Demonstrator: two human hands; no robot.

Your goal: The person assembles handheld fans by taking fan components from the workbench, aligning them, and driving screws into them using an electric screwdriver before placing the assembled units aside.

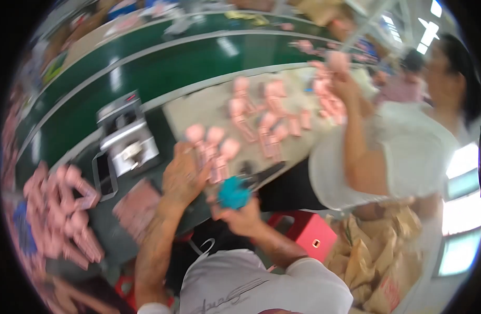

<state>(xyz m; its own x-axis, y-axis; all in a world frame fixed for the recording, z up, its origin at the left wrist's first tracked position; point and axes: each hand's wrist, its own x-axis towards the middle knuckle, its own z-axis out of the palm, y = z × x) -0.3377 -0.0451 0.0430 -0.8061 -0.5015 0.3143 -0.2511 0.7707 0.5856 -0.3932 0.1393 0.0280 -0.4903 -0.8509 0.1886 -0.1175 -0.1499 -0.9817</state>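
My left hand (184, 172) is at the near edge of a small cluster of pink doll parts (214, 144) with rounded ends. Its fingers are blurred, and I cannot tell whether they grip one of the parts. In my right hand (241, 217) is a teal rounded thing (233, 192), with the fingers wrapped round its lower side. A dark object (266, 174) lies just beyond it; blur hides whether the two are joined. More pink doll parts (272, 125) lie farther back on the pale board (198, 112).
Pink doll parts pile up at the left (63, 209). A boxy silver device (128, 136), a phone-like slab (105, 175) and a folded pinkish cloth (137, 209) lie nearby. Green conveyor belts (172, 57) run behind. A co-worker (376, 152) sits right, beside a red stool (308, 235) and brown sacks (376, 251).
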